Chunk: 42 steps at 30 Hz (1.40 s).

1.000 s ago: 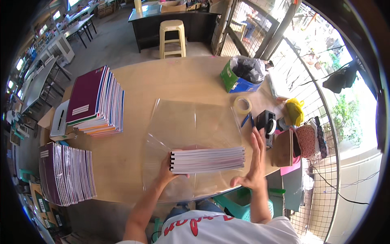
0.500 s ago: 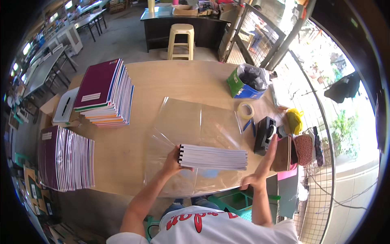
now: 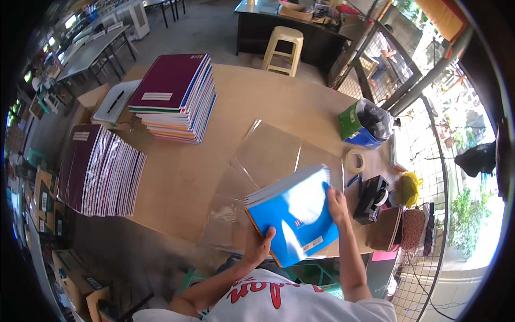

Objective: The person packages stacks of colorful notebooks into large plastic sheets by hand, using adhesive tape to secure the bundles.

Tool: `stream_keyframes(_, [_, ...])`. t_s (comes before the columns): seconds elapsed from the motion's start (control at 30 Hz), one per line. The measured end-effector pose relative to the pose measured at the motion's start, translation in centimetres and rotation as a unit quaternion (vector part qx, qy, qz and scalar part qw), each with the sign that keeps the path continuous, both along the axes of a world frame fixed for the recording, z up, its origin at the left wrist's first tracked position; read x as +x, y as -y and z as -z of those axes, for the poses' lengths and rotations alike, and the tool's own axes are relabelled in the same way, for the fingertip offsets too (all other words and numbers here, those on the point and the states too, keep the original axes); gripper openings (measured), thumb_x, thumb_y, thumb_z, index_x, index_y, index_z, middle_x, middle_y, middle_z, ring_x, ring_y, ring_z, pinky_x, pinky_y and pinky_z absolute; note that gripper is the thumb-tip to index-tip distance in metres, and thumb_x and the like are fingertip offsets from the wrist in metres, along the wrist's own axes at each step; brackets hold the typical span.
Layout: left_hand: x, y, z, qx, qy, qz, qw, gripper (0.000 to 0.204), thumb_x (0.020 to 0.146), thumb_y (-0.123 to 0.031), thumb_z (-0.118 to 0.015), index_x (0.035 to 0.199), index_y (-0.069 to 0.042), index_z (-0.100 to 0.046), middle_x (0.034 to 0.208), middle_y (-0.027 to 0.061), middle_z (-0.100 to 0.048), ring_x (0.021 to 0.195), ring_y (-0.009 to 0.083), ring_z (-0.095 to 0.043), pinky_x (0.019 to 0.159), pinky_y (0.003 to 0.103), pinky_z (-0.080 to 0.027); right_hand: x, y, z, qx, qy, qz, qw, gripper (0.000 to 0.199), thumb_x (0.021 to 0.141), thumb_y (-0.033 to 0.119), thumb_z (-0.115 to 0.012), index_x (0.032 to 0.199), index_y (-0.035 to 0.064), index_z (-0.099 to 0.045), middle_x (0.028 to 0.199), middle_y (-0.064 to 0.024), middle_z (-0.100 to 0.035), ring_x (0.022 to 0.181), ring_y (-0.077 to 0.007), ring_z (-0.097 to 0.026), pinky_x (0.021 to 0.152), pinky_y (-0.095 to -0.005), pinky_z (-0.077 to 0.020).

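Observation:
A thick stack of notebooks (image 3: 292,214) with a glossy blue cover on top is tilted in front of me, over the table. My left hand (image 3: 259,246) grips its near left edge, thumb on the cover beside the binding. On the right edge, my right hand (image 3: 337,205) is closed round the stack, thumb on top. Light glares off the cover. Beneath the stack, clear plastic sheets or bags (image 3: 268,147) lie spread on the table (image 3: 177,177).
At the left stand two tall notebook piles with purple covers, one upright pile (image 3: 171,88) and one leaning row (image 3: 102,172). To the right lie a tape roll (image 3: 355,160), a black tape dispenser (image 3: 371,199), a bag-lined box (image 3: 366,123) and a yellow bundle (image 3: 409,189).
The stack, earlier edge-on in my left hand alone, has turned to show its blue cover. My right hand has come onto its right edge. The view has shifted.

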State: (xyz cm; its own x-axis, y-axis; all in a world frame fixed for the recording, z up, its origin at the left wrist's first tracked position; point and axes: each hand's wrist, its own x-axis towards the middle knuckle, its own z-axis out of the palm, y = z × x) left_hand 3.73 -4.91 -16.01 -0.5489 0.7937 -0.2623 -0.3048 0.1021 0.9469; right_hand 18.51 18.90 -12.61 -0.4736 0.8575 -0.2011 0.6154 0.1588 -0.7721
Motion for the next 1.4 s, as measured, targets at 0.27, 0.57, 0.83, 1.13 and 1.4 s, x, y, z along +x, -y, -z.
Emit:
stream_keyframes(0.27, [2.6,0.2,7.1,-0.101,0.415,-0.163,0.89,0.06,0.09,-0.035,-0.072,0.138,-0.015,-0.042,0.132,0.0053,-0.052,0.124,0.0197,-0.048,0.102,0.043,-0.042,-10.3,-4.3,6.1,-0.086,0.208,-0.182,0.957,0.091,0.08,0.083,-0.049,0.096,-0.0033,-0.075,0.091,-0.0208,-0.073,0.091,-0.0347,-0.07,0.081,-0.0415,-0.0538])
stream_keyframes(0.57, [2.0,-3.4,9.3,-0.046,0.486,-0.152,0.859,0.048,0.089,-0.033,-0.075,0.125,-0.013,-0.052,0.124,-0.0002,-0.057,0.113,0.015,-0.051,0.099,0.037,-0.04,-13.7,-8.4,7.1,-0.068,0.22,-0.217,0.949,0.097,0.07,0.087,-0.057,0.096,-0.0048,-0.075,0.089,-0.0234,-0.072,0.087,-0.035,-0.071,0.076,-0.0422,-0.0556])
stream_keyframes(0.83, [2.1,-5.0,8.8,-0.149,0.504,-0.162,0.835,0.063,0.087,-0.045,-0.073,0.133,-0.01,-0.048,0.131,0.0056,-0.053,0.127,0.0229,-0.046,0.113,0.048,-0.03,-15.3,-9.6,8.3,0.029,0.211,-0.241,0.947,0.091,0.066,0.086,-0.062,0.081,-0.003,-0.072,0.073,-0.0195,-0.07,0.075,-0.0322,-0.071,0.069,-0.0412,-0.0557])
stream_keyframes(1.13, [-0.5,-4.5,9.7,-0.274,0.408,-0.047,0.87,0.072,0.081,-0.058,-0.074,0.127,-0.005,-0.056,0.12,0.007,-0.06,0.11,0.0167,-0.054,0.098,0.034,-0.038,-15.5,-9.0,9.0,0.096,0.268,-0.237,0.929,0.085,0.067,0.086,-0.059,0.072,0.0032,-0.075,0.065,-0.016,-0.068,0.071,-0.0325,-0.071,0.067,-0.0419,-0.0557])
stream_keyframes(1.4, [-0.7,-3.2,10.3,-0.181,0.395,0.007,0.901,0.088,0.077,-0.056,-0.079,0.139,-0.006,-0.043,0.143,0.0166,-0.045,0.133,0.0312,-0.042,0.113,0.05,-0.028,-14.9,-7.1,7.6,0.197,0.296,-0.222,0.908,0.077,0.075,0.081,-0.057,0.083,0.0063,-0.076,0.077,-0.0127,-0.071,0.085,-0.0339,-0.067,0.077,-0.0435,-0.0543])
